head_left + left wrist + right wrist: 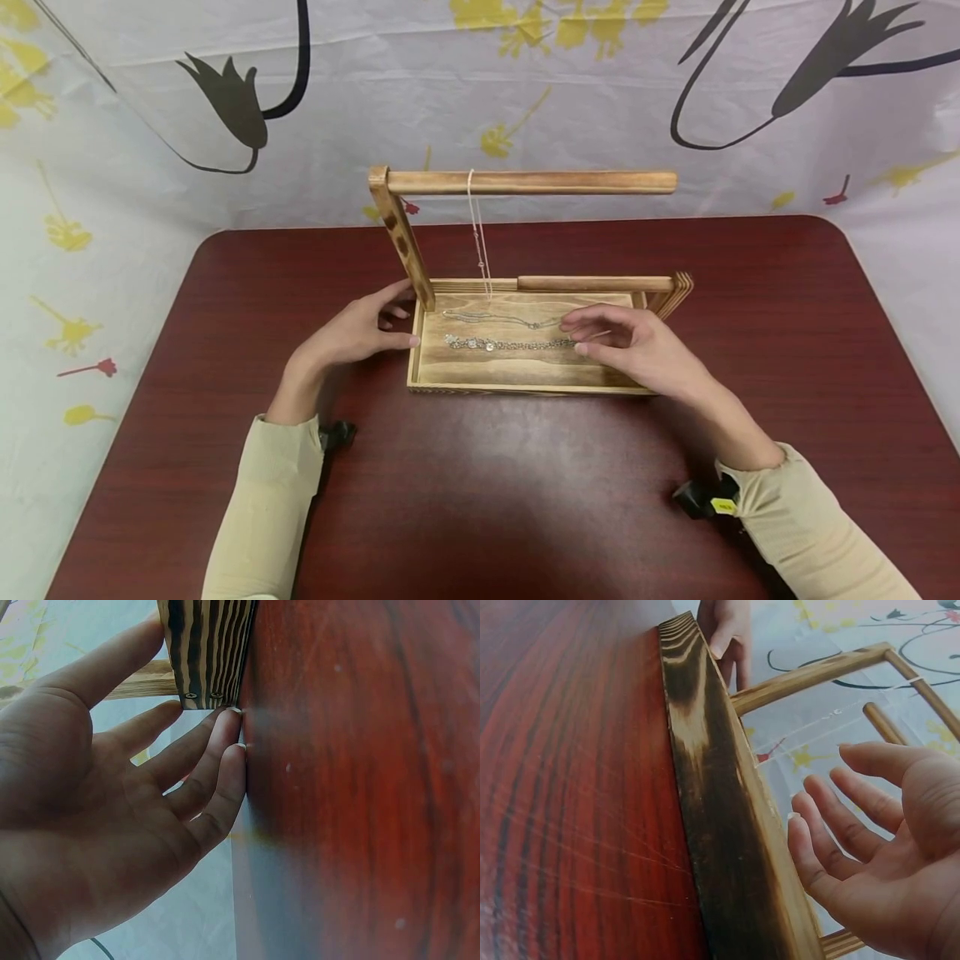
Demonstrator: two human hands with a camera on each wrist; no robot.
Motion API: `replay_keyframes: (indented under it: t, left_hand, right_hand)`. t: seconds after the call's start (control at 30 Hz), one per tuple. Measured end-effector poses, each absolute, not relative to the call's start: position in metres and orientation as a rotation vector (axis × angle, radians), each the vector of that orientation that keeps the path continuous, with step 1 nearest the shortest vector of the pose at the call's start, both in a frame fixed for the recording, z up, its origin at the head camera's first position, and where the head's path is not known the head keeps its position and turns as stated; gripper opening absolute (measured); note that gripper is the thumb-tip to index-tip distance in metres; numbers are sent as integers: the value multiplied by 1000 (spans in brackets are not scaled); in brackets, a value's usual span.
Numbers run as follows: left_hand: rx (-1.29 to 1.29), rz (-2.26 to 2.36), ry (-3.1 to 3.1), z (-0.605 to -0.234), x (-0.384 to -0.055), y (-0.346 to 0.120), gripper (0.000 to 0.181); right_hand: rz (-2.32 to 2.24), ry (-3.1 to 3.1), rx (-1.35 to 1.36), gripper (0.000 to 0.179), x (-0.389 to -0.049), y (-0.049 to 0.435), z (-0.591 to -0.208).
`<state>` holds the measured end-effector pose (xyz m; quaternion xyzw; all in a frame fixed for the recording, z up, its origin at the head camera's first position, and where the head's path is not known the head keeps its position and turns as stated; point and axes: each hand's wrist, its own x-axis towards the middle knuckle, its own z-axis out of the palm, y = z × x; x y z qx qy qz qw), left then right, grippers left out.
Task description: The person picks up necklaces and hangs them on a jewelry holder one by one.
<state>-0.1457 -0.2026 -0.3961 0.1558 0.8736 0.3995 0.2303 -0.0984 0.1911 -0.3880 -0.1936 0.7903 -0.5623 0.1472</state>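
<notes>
A wooden jewelry stand has a shallow tray (525, 375) as its base. Its upper bar (570, 182) carries a thin necklace (480, 242) that hangs in a loop. In the tray lie a fine silver chain (495, 317) and, nearer the front, a thicker chain bracelet (510, 344) with charms at its left end. My left hand (352, 329) touches the tray's left end with spread fingertips, the thumb at the rim; the left wrist view shows the fingers (214, 761) at the end board. Over the tray's right part hovers my right hand (637, 346), fingers loosely bent, covering the chains' right ends.
The stand rests on a dark red wood-grain table (480, 483). A left post (405, 242) supports the upper bar, and a shorter lower bar (596, 284) runs along the back right. Behind hangs a white cloth (360, 83) with flower prints.
</notes>
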Motion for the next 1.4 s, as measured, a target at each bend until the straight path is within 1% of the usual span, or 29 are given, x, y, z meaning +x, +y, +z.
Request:
replay_keyframes:
  t: [0.63,0.93,1.4]
  left_hand:
    - [427,1080,2408,-395,-146,-202,87]
    - [409,1065,2408,-395,-145,-202,88]
    - [433,1095,2398,-394,-145,-202,87]
  right_hand:
    - [-1539,2367,-588,31,-104,188,-404]
    - [-1441,2502,-611,32,-104,184,-410]
    - [-1321,2598,-580,33,-106,179,-412]
